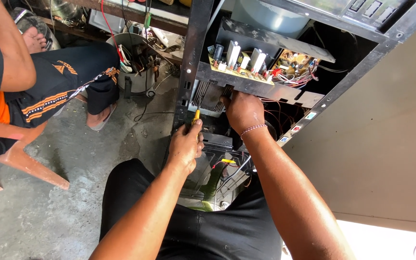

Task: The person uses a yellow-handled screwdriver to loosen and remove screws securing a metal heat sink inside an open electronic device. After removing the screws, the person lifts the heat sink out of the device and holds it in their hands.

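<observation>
Left hand (185, 147) fists a yellow-handled screwdriver (196, 117); right hand (243, 111) presses the heatsink (208, 95).

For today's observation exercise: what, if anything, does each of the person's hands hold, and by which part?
The left hand grips a yellow-handled tool by its handle. The right hand presses on the metal chassis; whether it holds anything cannot be told.

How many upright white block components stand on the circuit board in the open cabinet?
2: the left white block and the right white block, side by side on the circuit board. Others may be hidden.
</observation>
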